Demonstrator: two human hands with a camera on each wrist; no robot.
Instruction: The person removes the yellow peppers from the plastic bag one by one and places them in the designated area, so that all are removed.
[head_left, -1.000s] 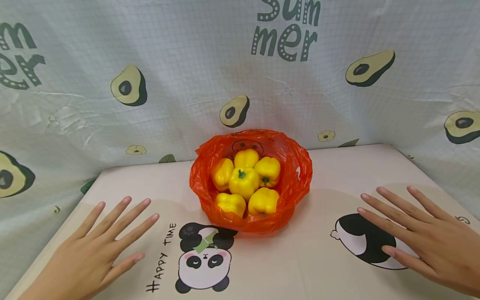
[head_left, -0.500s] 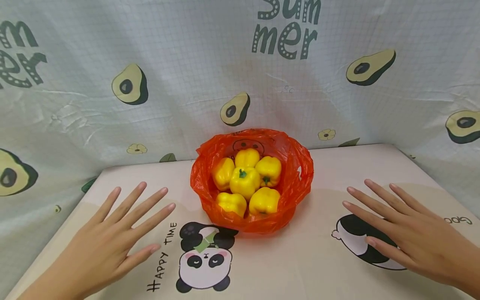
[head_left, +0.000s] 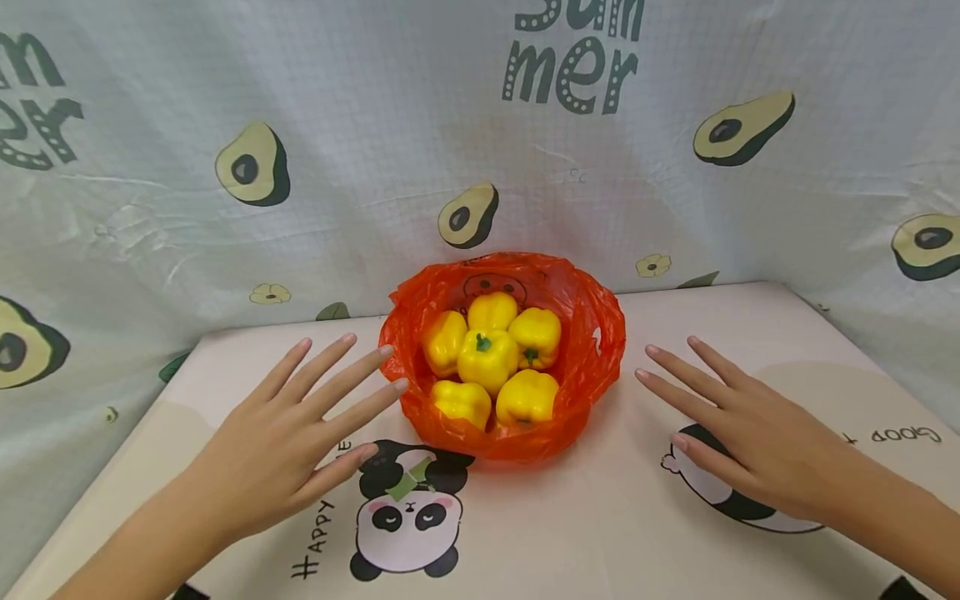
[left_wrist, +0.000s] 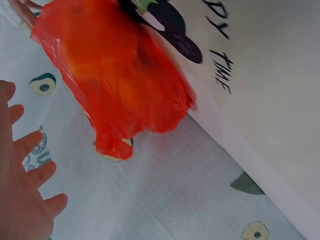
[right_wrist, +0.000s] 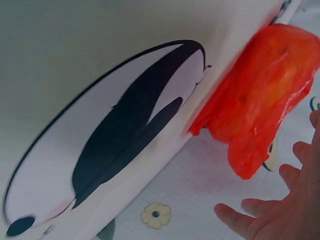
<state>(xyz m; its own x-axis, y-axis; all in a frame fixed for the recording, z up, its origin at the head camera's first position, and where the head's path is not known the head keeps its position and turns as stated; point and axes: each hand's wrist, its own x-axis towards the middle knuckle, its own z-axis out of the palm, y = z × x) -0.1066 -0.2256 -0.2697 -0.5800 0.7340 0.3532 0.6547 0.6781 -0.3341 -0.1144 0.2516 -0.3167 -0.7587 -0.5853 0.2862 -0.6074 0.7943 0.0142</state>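
Note:
A red plastic bag (head_left: pixel 510 446) stands on the table with its mouth wide, several yellow bell peppers (head_left: pixel 487 362) lying inside. To its left, my left hand (head_left: pixel 292 437) is spread with straight fingers, the fingertips overlapping the bag's left rim in the head view; whether they touch it cannot be told. My right hand (head_left: pixel 750 425) hangs to the right, fingers spread, a short gap from the bag. Neither hand holds anything. In the left wrist view the bag (left_wrist: pixel 115 75) shows from its side beyond the hand, as does the bag (right_wrist: pixel 265 90) in the right wrist view.
The pale table (head_left: pixel 555 533) carries printed pandas, one panda print (head_left: pixel 408 533) in front of the bag and another panda print (head_left: pixel 720 483) under the right hand. A curtain (head_left: pixel 360 125) with avocado prints hangs close behind the bag and along the left side.
Both hands have moved inward and forward toward the bag, the left from the left and the right from the right. Bag and peppers stay in place.

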